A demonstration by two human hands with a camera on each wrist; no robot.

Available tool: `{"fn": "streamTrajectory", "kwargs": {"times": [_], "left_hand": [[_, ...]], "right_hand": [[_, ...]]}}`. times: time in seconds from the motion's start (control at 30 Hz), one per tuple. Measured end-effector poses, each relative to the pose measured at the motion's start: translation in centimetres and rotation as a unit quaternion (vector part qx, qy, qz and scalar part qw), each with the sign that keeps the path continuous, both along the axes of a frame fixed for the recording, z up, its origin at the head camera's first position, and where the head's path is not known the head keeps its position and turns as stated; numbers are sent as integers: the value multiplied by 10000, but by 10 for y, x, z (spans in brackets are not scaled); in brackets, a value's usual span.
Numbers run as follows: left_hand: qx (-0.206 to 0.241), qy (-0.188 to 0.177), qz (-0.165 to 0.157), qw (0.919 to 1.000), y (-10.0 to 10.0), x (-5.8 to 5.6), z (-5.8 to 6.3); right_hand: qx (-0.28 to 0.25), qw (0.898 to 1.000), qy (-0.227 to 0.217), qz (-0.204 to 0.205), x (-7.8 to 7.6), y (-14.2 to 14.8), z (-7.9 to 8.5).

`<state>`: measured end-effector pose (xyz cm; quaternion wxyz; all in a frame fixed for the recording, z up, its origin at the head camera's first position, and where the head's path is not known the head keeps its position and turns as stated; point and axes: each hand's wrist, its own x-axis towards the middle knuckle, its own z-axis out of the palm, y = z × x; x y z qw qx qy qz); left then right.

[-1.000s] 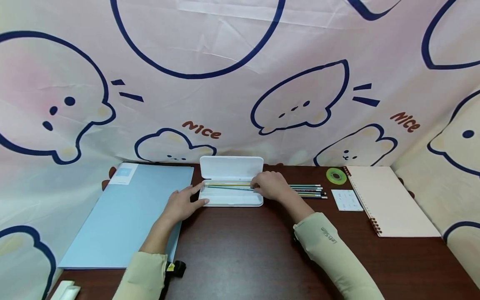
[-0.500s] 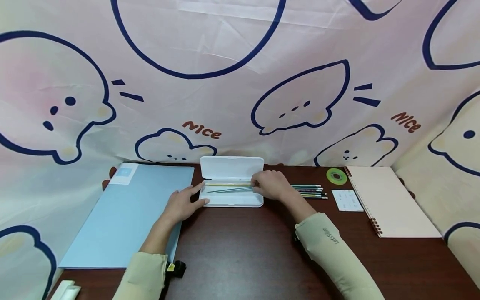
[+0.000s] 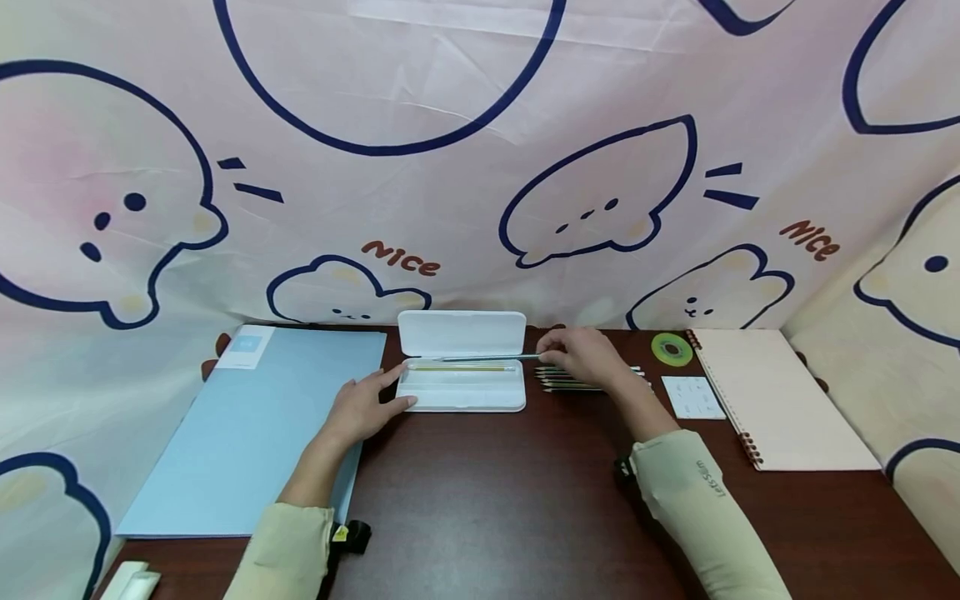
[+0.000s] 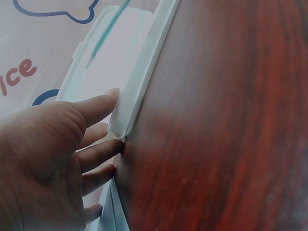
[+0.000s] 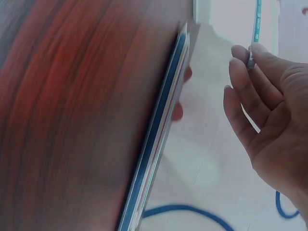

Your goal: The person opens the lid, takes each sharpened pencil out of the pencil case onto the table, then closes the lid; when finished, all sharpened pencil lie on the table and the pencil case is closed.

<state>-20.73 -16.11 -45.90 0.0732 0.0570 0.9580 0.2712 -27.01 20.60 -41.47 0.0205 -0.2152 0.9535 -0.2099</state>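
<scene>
A white pencil case (image 3: 461,401) lies with its lid up at the back of the table. My left hand (image 3: 363,410) touches its left end, thumb at the front corner and index finger at the back corner. Inside, a yellow pencil (image 3: 461,368) lies along the back of the tray. My right hand (image 3: 588,357), just right of the case, pinches a green pencil (image 5: 257,24) by its end between thumb and fingertips. That pencil points left across the case's hinge line in the head view. Several pencils (image 3: 558,381) lie side by side under the right hand, partly hidden by it.
A large blue folder (image 3: 262,433) lies at the left. On the right are a green roll of tape (image 3: 672,350), a small white card (image 3: 693,397) and a spiral notebook (image 3: 780,400). White objects (image 3: 133,581) sit at the near left corner. A printed cloth hangs behind the table.
My right hand has drawn the green pencil up from the case's tray and moved right and back with it. The left hand stays at the case's left end.
</scene>
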Motion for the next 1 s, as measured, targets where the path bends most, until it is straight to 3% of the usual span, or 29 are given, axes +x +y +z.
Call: {"fn": "streamTrajectory", "kwargs": {"times": [0.2,0.43,0.77,1.0], "left_hand": [[-24,5,-2,10000,0,-1,-1],[19,-1,-47,10000,0,-1,-1],[58,-29,-5,10000,-1,1,2],[50,14,-42,10000,0,0,2]], "right_hand": [[-417,9991,79,-72,5,28,2],[-532,9985,-6,-114,14,62,4],[-374,9972,-313,-562,28,111,-5],[-42,9978,-143,-651,34,131,-13]]}}
